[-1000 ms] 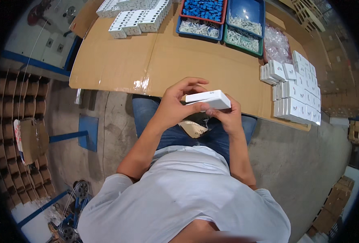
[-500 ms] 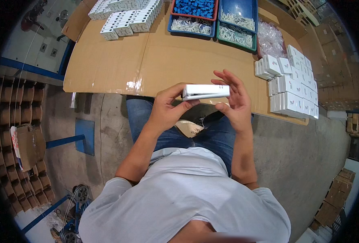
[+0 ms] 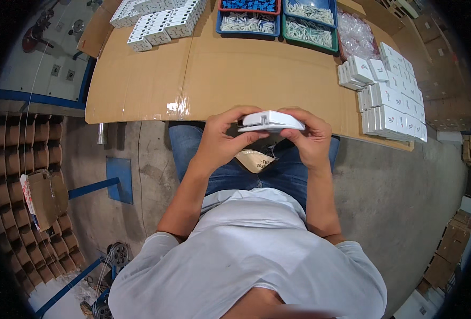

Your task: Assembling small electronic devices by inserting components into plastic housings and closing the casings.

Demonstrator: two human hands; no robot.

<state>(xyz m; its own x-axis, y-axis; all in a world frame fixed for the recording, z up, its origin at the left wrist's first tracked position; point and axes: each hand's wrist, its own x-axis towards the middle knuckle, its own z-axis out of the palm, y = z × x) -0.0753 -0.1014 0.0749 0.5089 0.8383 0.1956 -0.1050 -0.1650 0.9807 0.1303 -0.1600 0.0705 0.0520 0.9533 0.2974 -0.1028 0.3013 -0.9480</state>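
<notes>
Just off the table's near edge, I hold a small, flat white box (image 3: 272,120) between both hands. My left hand (image 3: 222,134) is closed on its left end, thumb below and fingers above. My right hand (image 3: 311,136) grips the right end the same way. A notched grey opening shows in the middle of the side facing me, and a gap runs along the left part of that side. The fingertips behind the box are partly hidden.
A cardboard-covered table (image 3: 139,85) lies ahead. White boxes (image 3: 392,106) are stacked at its right. White blocks with dark openings (image 3: 166,24) stand at the far left. Trays of blue pieces (image 3: 248,4) and white pieces (image 3: 248,22) sit at the back, beside clear plastic bags (image 3: 356,37).
My right hand has closed from spread fingers onto the right end of the box. The side facing me now shows a notched opening. The view has shifted slightly.
</notes>
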